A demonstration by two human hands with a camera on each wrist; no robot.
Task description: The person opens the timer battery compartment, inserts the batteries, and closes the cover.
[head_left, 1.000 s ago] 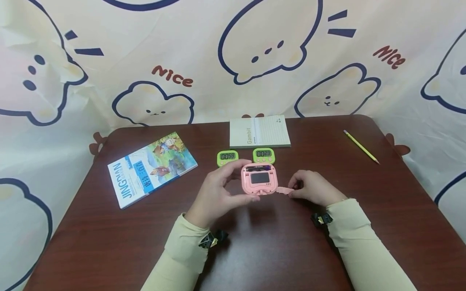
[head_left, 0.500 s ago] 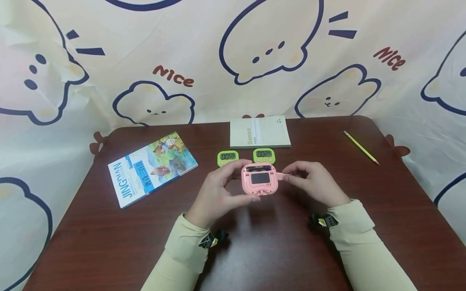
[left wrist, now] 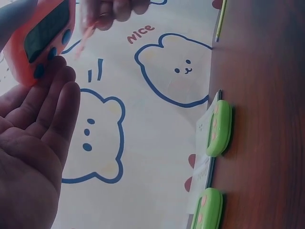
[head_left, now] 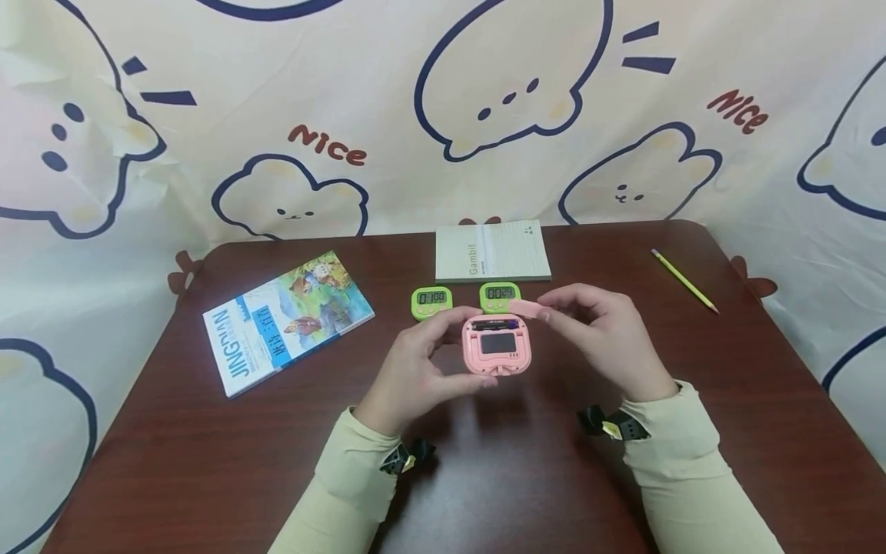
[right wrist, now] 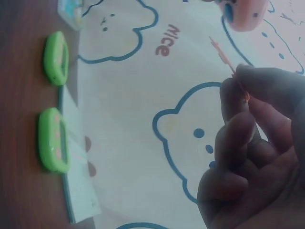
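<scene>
My left hand (head_left: 413, 369) holds a pink digital timer (head_left: 480, 358) up off the table, thumb below and fingers above. Its back faces the head view, with a dark battery (head_left: 494, 325) lying in the uncovered slot along the top. In the left wrist view the timer's screen side (left wrist: 46, 31) and dark buttons show. Between thumb and forefinger, my right hand (head_left: 609, 338) pinches a thin pink battery cover (head_left: 527, 308), just above the timer's upper right corner and apart from it. The right wrist view shows this cover (right wrist: 221, 51) edge-on.
Two green timers (head_left: 431, 302) (head_left: 493, 291) stand behind the hands, both with lit digits. A lined notepad (head_left: 493, 252) lies behind them at the back edge. To the left is a picture-covered book (head_left: 289, 323), to the right a yellow pencil (head_left: 685, 281). A printed cloth hangs behind the table.
My right hand has raised the pink cover from the timer's lower right side to above its upper right corner. The left hand stays nearly still. The left green timer passes from 00:59 to 01:00.
</scene>
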